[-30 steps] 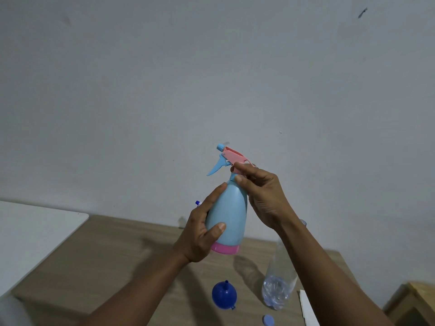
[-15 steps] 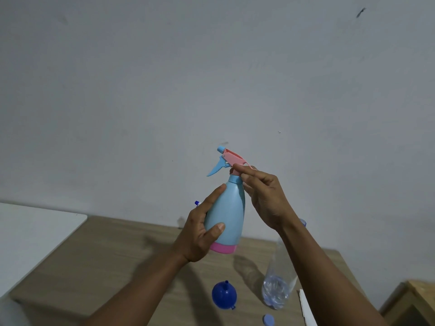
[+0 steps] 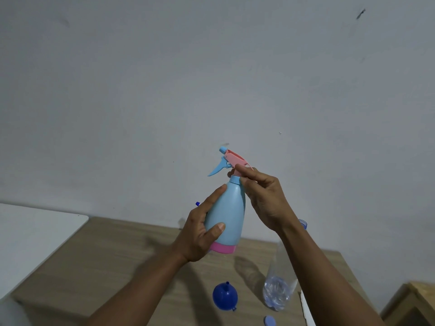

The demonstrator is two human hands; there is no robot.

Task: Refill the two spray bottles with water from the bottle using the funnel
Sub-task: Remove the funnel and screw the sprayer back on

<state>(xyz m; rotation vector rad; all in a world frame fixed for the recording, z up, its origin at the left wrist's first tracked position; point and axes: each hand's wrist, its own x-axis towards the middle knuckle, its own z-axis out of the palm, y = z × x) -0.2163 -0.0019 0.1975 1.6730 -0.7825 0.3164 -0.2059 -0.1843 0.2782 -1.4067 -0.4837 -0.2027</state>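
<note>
- The pale blue spray bottle (image 3: 226,215) is held up in the air above the wooden table (image 3: 117,255), roughly upright and leaning a little, with its pink base band lowest.
- The left hand (image 3: 200,236) grips the bottle's wide body, thumb across the front and fingers wrapped behind.
- The right hand (image 3: 263,196) pinches the spray head (image 3: 233,160) at its collar, just above the bottle's neck. From that hold, I judge the step in hand to be twisting the head on or off.
- Handling: the body looks like thin moulded plastic, smooth and light when empty, and it probably gives a little under a squeeze. The broad lower body is the safe place to hold it. The collar is the part to turn, not the thin trigger, which could flex or snap.
- The blue funnel (image 3: 224,296) lies on the table below, spout up. The clear water bottle (image 3: 280,295) stands just to its right, uncapped, with little water in its bottom. A small blue cap (image 3: 270,321) lies near it.
- A small blue tip (image 3: 197,203) shows behind the left hand. It may belong to the 2nd spray bottle, but too little shows to be sure.
- No brand, label or writing can be read on any item.
</note>
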